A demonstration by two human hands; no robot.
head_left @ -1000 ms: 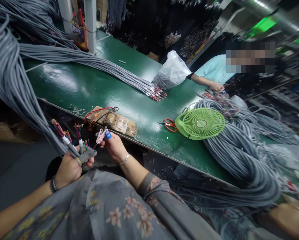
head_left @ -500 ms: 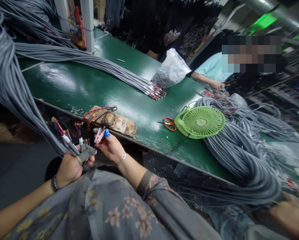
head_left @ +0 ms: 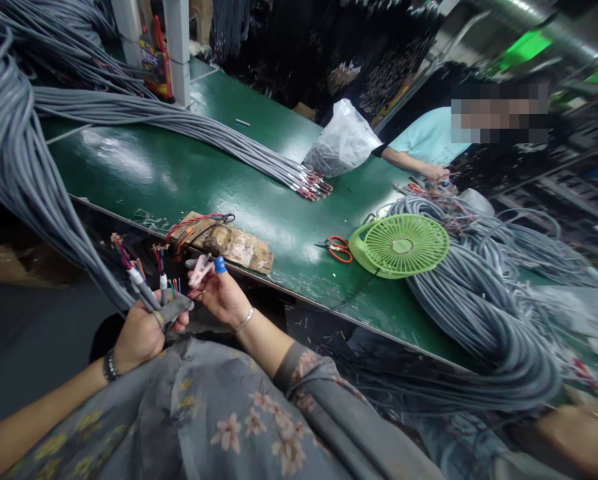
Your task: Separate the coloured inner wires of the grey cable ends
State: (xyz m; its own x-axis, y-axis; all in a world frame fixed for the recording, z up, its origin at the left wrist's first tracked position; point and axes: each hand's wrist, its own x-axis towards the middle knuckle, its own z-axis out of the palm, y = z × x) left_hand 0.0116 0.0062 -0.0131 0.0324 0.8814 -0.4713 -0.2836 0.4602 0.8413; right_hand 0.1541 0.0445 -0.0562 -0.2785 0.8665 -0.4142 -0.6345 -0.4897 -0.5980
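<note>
My left hand [head_left: 141, 330] is closed around several grey cables [head_left: 146, 291] whose stripped ends fan out in coloured wires [head_left: 123, 257]. A grey sleeve-like piece [head_left: 175, 309] lies across its fingers. Just to the right, my right hand [head_left: 227, 300] pinches a pale pink clip [head_left: 201, 270], with blue tape [head_left: 220, 265] wrapped on one digit. Thin dark wire shows below the clip, close to the left hand's fingers; where it ends I cannot tell. Both hands are in front of the table edge.
A taped cardboard block [head_left: 233, 247] with red and black leads lies at the green table's [head_left: 299, 260] edge. Orange-handled scissors [head_left: 339, 249] and a green fan [head_left: 403, 245] are to the right. Cable bundles [head_left: 179, 120] lie at left and right; a co-worker's hand [head_left: 436, 173] is beyond.
My right hand has shifted slightly to the right, and the pink clip in it has turned to show more of its side. My left hand keeps its hold on the cables.
</note>
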